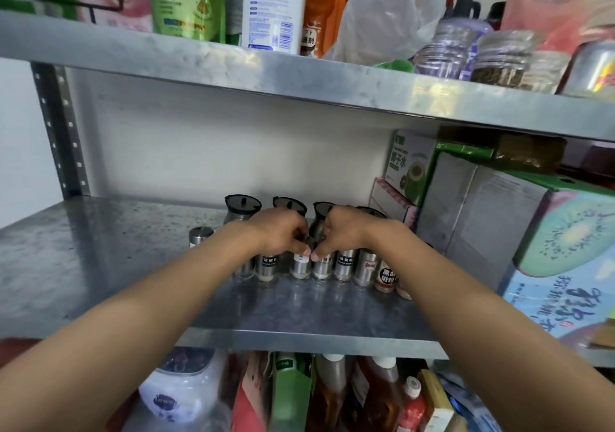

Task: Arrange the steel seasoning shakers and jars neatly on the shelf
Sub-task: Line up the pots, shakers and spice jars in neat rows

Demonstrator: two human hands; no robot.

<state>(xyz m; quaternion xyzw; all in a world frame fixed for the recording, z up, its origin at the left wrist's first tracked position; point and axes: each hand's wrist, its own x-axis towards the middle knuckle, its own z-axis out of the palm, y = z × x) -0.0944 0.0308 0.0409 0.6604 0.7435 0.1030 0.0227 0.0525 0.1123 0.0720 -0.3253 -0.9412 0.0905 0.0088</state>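
A row of several steel seasoning shakers (344,264) stands on the middle metal shelf (100,252), labels facing me. Behind them stand several taller steel jars with dark lids (242,208). One small steel shaker (200,236) stands alone to the left of the row. My left hand (281,230) grips the top of a shaker (300,265) near the row's middle. My right hand (342,232) pinches the top of the neighbouring shaker (322,267). Both hands hide the shakers' caps.
Cardboard boxes (482,218) fill the shelf's right side, close to the row's right end. The upper shelf (299,75) holds bottles, pouches and jars. Bottles and packets sit on the shelf below (332,395). Bare metal stretches left of the shakers.
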